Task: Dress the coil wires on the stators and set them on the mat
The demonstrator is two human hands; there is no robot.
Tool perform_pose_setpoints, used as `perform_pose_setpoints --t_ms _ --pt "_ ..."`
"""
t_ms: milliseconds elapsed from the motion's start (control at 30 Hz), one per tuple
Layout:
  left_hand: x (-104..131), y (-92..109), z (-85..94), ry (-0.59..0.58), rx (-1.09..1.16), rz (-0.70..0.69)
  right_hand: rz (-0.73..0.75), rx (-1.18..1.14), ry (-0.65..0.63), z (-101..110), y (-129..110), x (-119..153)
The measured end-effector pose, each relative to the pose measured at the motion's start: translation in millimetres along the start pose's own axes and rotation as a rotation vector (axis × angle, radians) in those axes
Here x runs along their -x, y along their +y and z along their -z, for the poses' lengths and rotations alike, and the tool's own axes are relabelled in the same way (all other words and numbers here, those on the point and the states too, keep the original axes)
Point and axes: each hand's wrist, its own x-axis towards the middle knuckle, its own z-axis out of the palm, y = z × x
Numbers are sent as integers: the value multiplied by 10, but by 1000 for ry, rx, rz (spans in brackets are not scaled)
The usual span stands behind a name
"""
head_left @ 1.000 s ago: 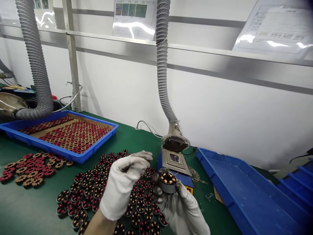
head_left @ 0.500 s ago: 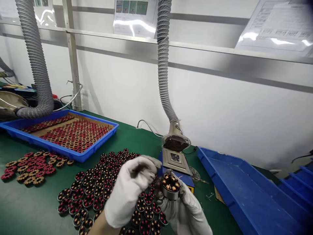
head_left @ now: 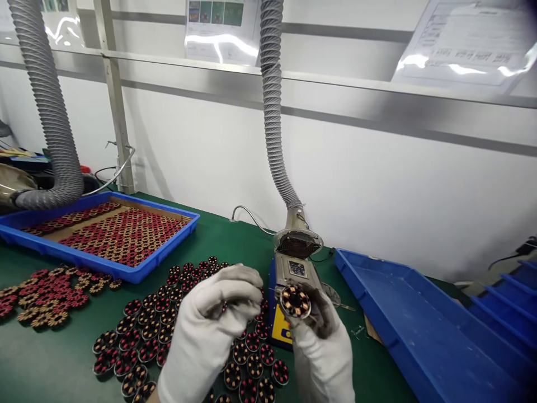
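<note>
My right hand point(head_left: 325, 341), in a white glove with darkened fingertips, grips a small round motor stator point(head_left: 295, 301) by its metal rim. The copper windings and dark core inside face me. To its left my left hand point(head_left: 218, 319), also gloved, hovers apart from the stator with fingers curled in toward the thumb; whatever lies between the fingertips, if anything, is hidden. Below and behind the left hand, many similar stators point(head_left: 149, 351) with black cores and red or copper coils stand on the green table. Behind the right hand is a blue and yellow box-shaped device point(head_left: 279, 324) with a metal top plate.
A grey extraction hose point(head_left: 272, 101) hangs over the device, ending in a round hood point(head_left: 298, 242). On the left a blue tray point(head_left: 138, 273) holds rows of ring-shaped coil cores, with loose cores point(head_left: 46, 294) in front. A blue bin point(head_left: 419, 313) lies at the right.
My right hand has tilted the stator so its open face turns toward me. My left hand has drawn away to the left. The view has shifted slightly right.
</note>
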Motion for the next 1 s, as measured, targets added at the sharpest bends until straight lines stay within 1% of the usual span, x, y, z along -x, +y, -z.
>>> perform_pose_setpoints --t_ms 33,67,133,167,200,233,267,300,400,433,467,500,600,633,667,700,767,833,867,900,1000 --pt "-19 -5 4 -8 74 76 143 64 51 -20 24 23" --pt "-42 -11 -4 -47 163 175 327 139 80 -37 51 52" --pt "-78 -34 -58 -209 330 354 721 311 71 -56 116 115" --pt "-84 -54 -98 -282 381 412 881 404 39 -58 150 140" --pt "-80 -82 -144 -316 416 444 986 496 -17 -56 180 158" --pt "-68 -118 -190 -299 447 457 1042 567 -61 -54 203 167" --pt "-51 -160 -231 -240 478 450 1065 599 -62 -52 219 168" --pt "-34 -203 -264 -156 522 422 1070 603 -39 -51 227 161" --pt "-18 -289 -283 128 629 282 1058 558 87 -52 210 120" --pt "-29 -291 -265 196 636 239 1051 555 117 -50 199 107" --pt "-46 -278 -241 226 626 224 1046 571 116 -44 192 99" --pt "-64 -253 -217 208 600 243 1049 597 95 -38 190 95" --pt "-94 -158 -184 40 453 417 1066 624 44 -21 214 106" --pt "-90 -138 -189 20 413 452 1063 619 46 -19 227 112" --pt "-79 -129 -198 40 392 454 1047 602 64 -20 238 115" --pt "-64 -132 -206 86 389 425 1039 590 75 -21 244 116" --pt "-35 -157 -209 181 422 317 1062 595 60 -23 238 111" --pt "-22 -178 -192 247 474 203 1091 609 38 -22 220 105" --pt "-25 -177 -181 251 493 170 1093 608 42 -24 213 107" --pt "-33 -166 -174 230 500 176 1083 605 43 -27 210 113" --pt "-65 -99 -185 90 453 345 1032 539 49 -62 235 148"
